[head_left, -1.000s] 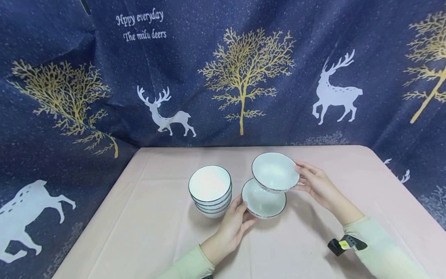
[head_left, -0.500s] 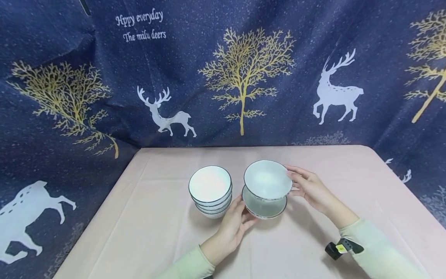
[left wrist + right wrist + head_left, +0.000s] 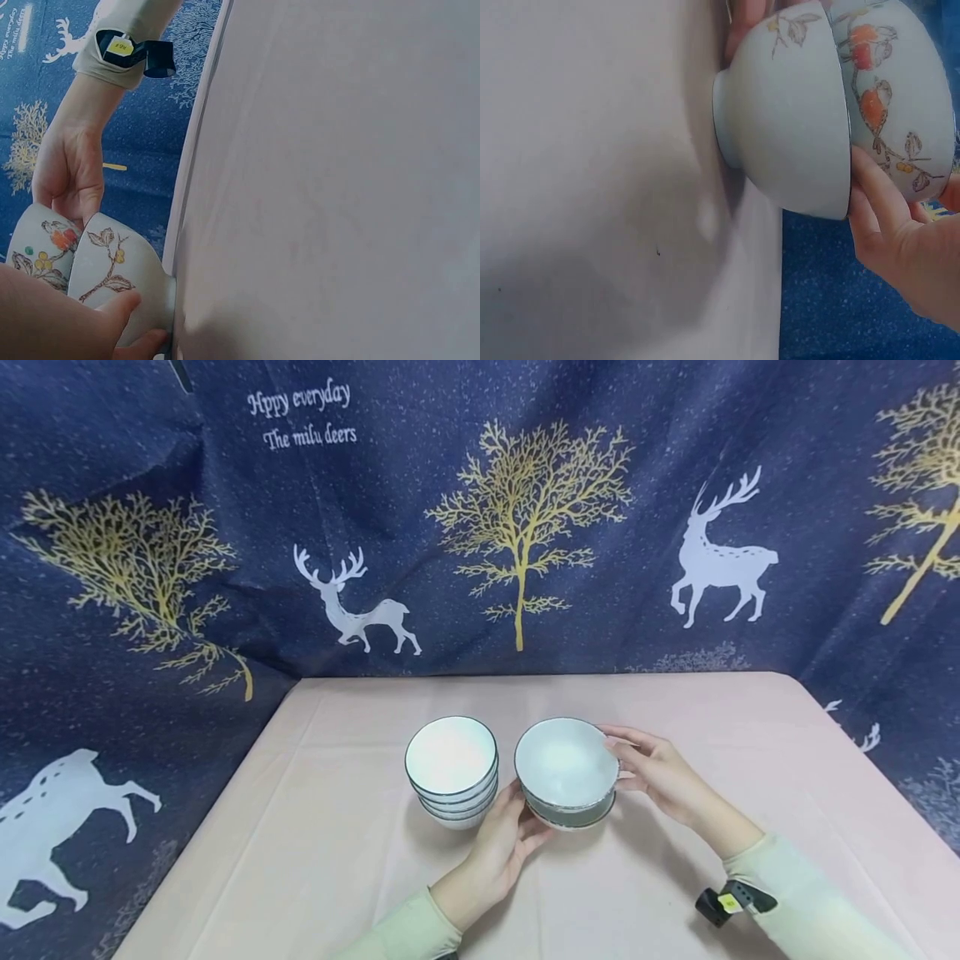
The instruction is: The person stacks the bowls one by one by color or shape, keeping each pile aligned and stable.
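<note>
In the head view my right hand (image 3: 660, 774) grips the right side of a white dark-rimmed bowl (image 3: 566, 762), thumb at the rim and fingers against the outer wall. That bowl sits partly inside a second bowl (image 3: 576, 820), which stands on the table. My left hand (image 3: 495, 852) holds this lower bowl by its left side. Painted birds and branches show on the upper bowl (image 3: 900, 97) in the right wrist view. A branch with leaves and yellow berries decorates the lower bowl (image 3: 116, 262) in the left wrist view. Whether the two bowls touch inside is hidden.
Just left of my left hand stands a stack of several similar bowls (image 3: 452, 758). The table (image 3: 322, 835) has a pale pink cover. Behind it hangs a dark blue cloth (image 3: 465, 410) printed with deer and trees.
The right hand has brought its bowl left and down, from above and behind the lower bowl to partly inside it. The left hand and lower bowl have stayed put.
</note>
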### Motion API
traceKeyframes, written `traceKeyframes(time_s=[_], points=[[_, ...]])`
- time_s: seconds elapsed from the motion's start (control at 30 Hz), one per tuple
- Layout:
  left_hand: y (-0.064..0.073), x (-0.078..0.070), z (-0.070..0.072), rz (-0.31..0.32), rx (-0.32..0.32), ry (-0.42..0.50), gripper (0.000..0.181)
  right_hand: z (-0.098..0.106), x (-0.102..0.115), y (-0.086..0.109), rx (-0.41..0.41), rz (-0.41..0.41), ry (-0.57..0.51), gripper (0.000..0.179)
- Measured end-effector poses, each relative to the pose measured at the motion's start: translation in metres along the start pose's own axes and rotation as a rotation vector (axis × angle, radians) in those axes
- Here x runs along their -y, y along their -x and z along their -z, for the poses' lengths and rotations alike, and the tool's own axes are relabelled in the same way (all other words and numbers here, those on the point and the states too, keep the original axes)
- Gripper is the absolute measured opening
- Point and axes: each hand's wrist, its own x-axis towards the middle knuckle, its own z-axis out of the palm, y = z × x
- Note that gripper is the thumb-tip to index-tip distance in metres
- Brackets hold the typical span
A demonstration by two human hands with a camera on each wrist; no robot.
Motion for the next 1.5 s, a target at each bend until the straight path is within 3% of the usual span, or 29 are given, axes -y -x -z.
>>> traceKeyframes(time_s=[0.9, 1.5], points=[[0.003, -0.001, -0.001, 0.003, 0.006, 0.002, 0.050, -0.009, 0.003, 0.002, -0.072, -0.031, 0.054, 0.053], [0.002, 0.000, -0.002, -0.001, -0.026, -0.015, 0.051, -0.011, 0.008, 0.004, -0.100, -0.046, 0.082, 0.049]])
